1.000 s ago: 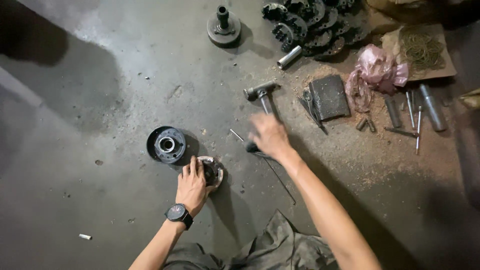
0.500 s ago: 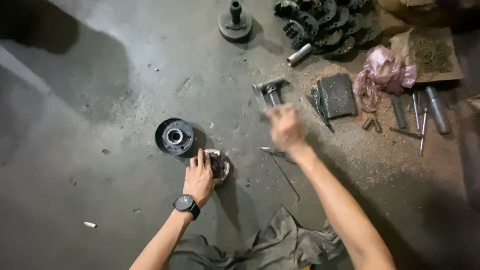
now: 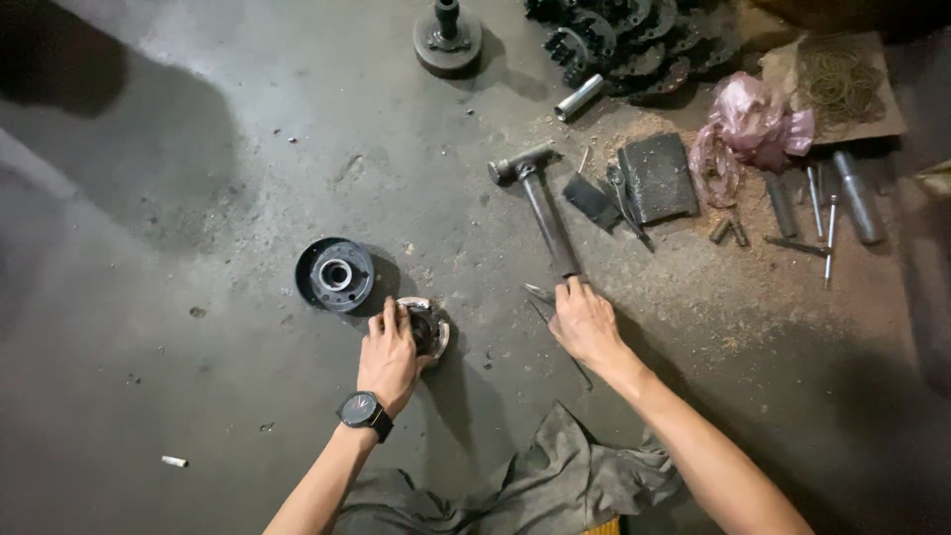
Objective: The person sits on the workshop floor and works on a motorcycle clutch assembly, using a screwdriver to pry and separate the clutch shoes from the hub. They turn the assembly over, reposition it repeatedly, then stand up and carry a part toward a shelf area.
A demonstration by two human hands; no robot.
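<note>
Your left hand (image 3: 388, 355) rests on the small round metal part (image 3: 428, 327) on the concrete floor (image 3: 198, 248), fingers curled over its near-left edge and pinning it flat; keep that pressure straight down so the part cannot skate when it is struck. Your right hand (image 3: 584, 322) is at the near end of the hammer (image 3: 540, 203), which lies on the floor with its head pointing far and slightly left. The fingers look closed around the tip of the handle, though the view from above does not show how firm that grasp is. Take the handle a little further up before lifting, since a hold at the very tip lets the head swing wide. A thin metal tool (image 3: 540, 294) lies just beside your right fingers; mind that you do not drag it along. The black cup-shaped housing (image 3: 335, 274) sits just to the far left of the held part, apart from it, so it should stay out of the way. When you bring the hammer over, keep your left fingertips low on the rim and off the top face, and tap lightly first. The grey rag (image 3: 555, 476) lies near you, between your forearms.
</note>
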